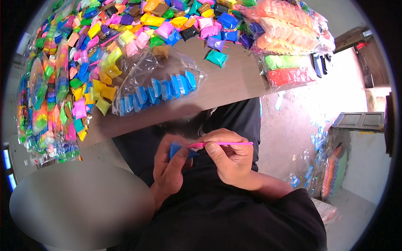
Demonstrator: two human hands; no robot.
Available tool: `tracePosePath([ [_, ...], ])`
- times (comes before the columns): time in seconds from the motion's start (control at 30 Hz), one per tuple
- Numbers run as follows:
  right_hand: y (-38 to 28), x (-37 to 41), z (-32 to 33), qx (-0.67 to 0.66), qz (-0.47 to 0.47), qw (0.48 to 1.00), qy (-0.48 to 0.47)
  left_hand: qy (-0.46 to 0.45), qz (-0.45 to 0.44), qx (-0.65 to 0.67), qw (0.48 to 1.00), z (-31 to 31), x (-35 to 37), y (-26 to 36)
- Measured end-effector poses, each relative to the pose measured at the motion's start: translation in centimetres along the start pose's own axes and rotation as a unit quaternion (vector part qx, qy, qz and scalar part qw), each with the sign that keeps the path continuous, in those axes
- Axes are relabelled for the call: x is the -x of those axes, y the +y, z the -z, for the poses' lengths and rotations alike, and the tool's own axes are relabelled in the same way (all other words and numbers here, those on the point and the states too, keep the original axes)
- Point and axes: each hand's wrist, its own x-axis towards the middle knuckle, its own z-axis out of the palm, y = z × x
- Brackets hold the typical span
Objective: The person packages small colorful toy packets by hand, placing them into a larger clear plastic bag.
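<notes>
My left hand [168, 171] is closed on a small blue packet [174, 149], pinched between thumb and fingers above my lap. In my right hand [232, 161], thumb and fingertips grip a thin pink plastic stick tool [239, 143]. Its broader end points left and lies right at the blue packet, while the slim end sticks out to the right. Just beyond my hands, a clear plastic bag [138, 79] lies on the table [226, 90] with a row of blue packets [161, 90] in it.
Many loose coloured packets [163, 29] cover the table's far side and left. Filled bags [39, 108] of mixed colours line the left edge. Bags of orange packets [289, 25], with green and red packs [289, 77], sit at the right end. Blue wrappers [319, 138] litter the floor.
</notes>
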Motion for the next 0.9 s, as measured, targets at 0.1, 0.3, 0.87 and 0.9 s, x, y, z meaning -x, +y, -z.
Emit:
tracePosePath([
  [0.1,-0.04,0.0,0.08,0.006,-0.014,1.0,-0.005,0.019,0.006,-0.015,1.0,-0.22,0.02,0.2],
  [0.3,0.0,0.05,-0.03,-0.003,-0.014,1.0,-0.003,0.013,-0.001,-0.017,1.0,-0.17,0.0,0.3],
  [0.87,0.12,0.0,-0.08,0.011,-0.01,1.0,-0.006,0.023,0.005,-0.018,1.0,-0.11,0.32,0.35],
  [0.9,0.15,-0.01,-0.11,0.009,-0.01,1.0,-0.006,0.023,0.005,-0.018,1.0,-0.03,0.32,0.36],
])
